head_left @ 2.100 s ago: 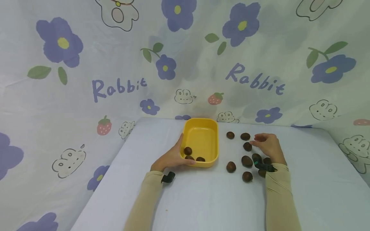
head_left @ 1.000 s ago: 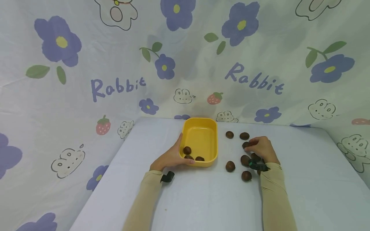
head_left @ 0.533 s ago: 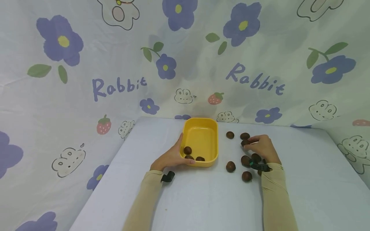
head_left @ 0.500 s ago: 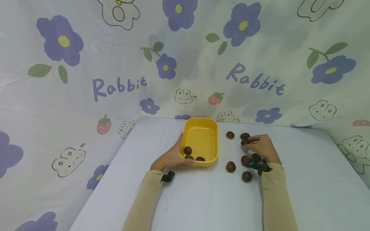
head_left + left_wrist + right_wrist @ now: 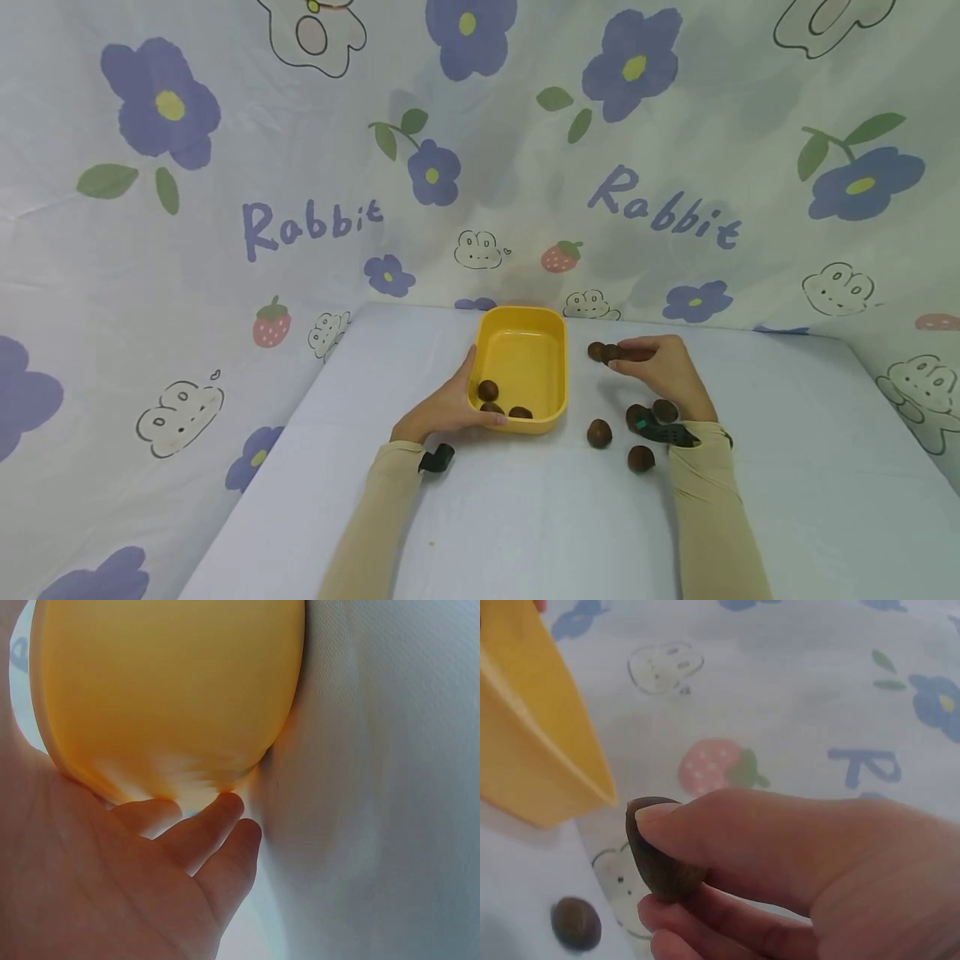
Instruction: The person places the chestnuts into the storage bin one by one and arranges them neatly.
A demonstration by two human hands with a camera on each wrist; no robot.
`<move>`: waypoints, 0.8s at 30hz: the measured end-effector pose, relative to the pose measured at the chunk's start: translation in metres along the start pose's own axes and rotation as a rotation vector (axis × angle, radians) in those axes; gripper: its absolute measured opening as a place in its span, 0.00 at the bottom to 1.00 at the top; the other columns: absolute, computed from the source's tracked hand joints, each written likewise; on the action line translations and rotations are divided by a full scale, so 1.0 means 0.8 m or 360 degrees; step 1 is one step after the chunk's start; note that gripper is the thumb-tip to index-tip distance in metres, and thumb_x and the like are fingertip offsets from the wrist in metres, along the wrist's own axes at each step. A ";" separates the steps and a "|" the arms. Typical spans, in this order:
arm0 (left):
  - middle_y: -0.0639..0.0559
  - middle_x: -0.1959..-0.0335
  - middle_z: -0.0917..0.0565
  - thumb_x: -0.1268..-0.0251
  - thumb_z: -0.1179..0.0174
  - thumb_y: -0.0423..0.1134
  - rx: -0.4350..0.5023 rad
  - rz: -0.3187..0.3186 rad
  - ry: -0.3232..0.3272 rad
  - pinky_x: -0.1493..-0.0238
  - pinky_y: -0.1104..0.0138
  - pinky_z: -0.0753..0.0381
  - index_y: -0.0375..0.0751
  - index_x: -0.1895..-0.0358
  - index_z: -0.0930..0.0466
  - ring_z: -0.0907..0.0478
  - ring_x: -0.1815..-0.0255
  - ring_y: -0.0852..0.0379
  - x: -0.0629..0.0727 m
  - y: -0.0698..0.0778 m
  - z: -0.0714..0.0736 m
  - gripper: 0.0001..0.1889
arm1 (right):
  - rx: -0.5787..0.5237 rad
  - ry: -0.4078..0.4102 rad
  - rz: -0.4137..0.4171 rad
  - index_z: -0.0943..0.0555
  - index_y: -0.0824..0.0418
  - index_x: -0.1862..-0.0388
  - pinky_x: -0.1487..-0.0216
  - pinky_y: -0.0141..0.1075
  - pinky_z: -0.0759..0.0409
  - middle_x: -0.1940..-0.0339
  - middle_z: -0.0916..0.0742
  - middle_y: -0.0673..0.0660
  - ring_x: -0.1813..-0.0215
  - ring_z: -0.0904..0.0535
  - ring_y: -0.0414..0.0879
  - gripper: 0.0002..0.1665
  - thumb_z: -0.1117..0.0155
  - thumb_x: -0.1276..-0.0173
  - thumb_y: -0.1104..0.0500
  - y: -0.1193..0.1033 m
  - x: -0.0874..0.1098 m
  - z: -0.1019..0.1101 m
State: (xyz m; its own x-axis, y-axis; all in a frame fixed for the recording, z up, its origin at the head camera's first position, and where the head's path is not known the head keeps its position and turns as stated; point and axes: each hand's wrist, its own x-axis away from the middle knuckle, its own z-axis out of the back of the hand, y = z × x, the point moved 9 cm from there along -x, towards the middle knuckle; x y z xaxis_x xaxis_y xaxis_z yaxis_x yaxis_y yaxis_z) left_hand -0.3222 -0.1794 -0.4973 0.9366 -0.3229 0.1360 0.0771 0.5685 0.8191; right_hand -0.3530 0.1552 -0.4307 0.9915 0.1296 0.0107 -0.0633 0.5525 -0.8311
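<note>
Left hand (image 5: 441, 408) grasping the near-left corner of the yellow container (image 5: 527, 358), thumb along the near rim; within, three chestnuts (image 5: 488, 390) toward its near side; to the right, a single chestnut (image 5: 595, 351) on the white table (image 5: 525, 517), with four loose chestnuts (image 5: 599, 433) nearer the camera; then a held chestnut (image 5: 611, 355), overlapping the single one in the head view, pinched between thumb and fingers of the right hand (image 5: 670, 367)
</note>
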 end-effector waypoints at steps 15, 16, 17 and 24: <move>0.56 0.12 0.63 0.62 0.19 0.68 0.0004 -0.0016 -0.0005 0.15 0.43 0.51 0.61 0.16 0.78 0.54 0.13 0.51 0.004 0.008 0.002 0.80 | -0.0180 -0.0088 0.0085 0.15 0.62 0.39 0.34 0.55 0.17 0.42 0.10 0.62 0.43 0.13 0.56 0.30 0.21 0.37 0.50 -0.045 0.004 -0.035; 0.56 0.12 0.63 0.61 0.19 0.67 0.0009 -0.0025 -0.0006 0.15 0.42 0.51 0.61 0.16 0.77 0.54 0.13 0.51 0.004 0.010 0.002 0.79 | -0.0184 -0.0102 0.0094 0.15 0.62 0.39 0.34 0.54 0.17 0.43 0.10 0.62 0.43 0.12 0.55 0.29 0.22 0.37 0.51 -0.048 0.003 -0.040; 0.56 0.12 0.63 0.61 0.19 0.67 0.0009 -0.0024 -0.0007 0.15 0.42 0.51 0.61 0.16 0.77 0.54 0.13 0.51 0.004 0.009 0.002 0.79 | -0.0181 -0.0111 0.0108 0.15 0.62 0.40 0.35 0.53 0.16 0.43 0.10 0.61 0.44 0.12 0.55 0.28 0.22 0.37 0.52 -0.050 0.002 -0.044; 0.57 0.12 0.62 0.60 0.19 0.66 0.0004 -0.0028 0.0000 0.15 0.43 0.50 0.64 0.16 0.77 0.52 0.13 0.52 0.002 0.007 0.001 0.78 | -0.0141 -0.0153 0.0228 0.12 0.62 0.44 0.44 0.48 0.11 0.49 0.08 0.61 0.48 0.11 0.54 0.24 0.22 0.37 0.56 -0.068 -0.001 -0.075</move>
State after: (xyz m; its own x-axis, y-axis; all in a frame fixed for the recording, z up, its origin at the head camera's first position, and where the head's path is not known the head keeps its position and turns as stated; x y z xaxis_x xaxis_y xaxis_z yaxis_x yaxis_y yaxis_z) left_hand -0.3203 -0.1776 -0.4918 0.9350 -0.3332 0.1215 0.0930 0.5609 0.8226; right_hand -0.3438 0.0756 -0.4190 0.9574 0.2821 -0.0617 -0.1884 0.4484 -0.8737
